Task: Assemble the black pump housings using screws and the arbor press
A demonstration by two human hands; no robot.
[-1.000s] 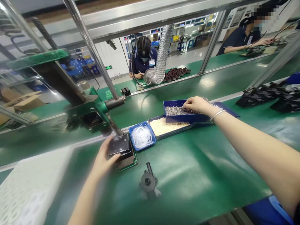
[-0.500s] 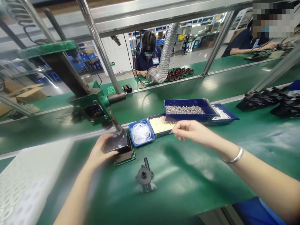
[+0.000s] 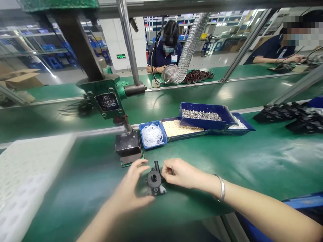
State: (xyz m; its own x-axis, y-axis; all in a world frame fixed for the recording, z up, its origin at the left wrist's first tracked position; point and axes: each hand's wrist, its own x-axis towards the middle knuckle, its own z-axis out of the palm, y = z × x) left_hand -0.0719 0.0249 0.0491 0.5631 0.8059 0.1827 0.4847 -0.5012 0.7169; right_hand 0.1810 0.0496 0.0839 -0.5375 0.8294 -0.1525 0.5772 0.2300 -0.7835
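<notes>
1. Fingers of the left hand (image 3: 126, 191) are spread in an open curve around the near-left side of a black round plastic housing with a straight spout (image 3: 154, 179); contact is unclear. A light, even brace from thumb and forefinger would steady the housing best.
2. The right hand (image 3: 180, 171) has its fingers curled, tips drawn together just beside the housing's right side; whether they grip anything small cannot be told. A fine fingertip pinch, wrist low, would suit such close work.
3. The housing lies between both sets of fingers on the green tabletop (image 3: 214, 151), its spout pointing away from the body. Pressing straight down would be safer than pushing sideways, since it could slide or turn on that smooth surface.
4. Beyond the right fingers is a dark-blue bin (image 3: 202, 123) of small silvery metal pieces; beyond the left fingers, a black rectangular block (image 3: 127, 143). Elbows low and fingertips clear of the raised centre would leave the round face in view.
</notes>
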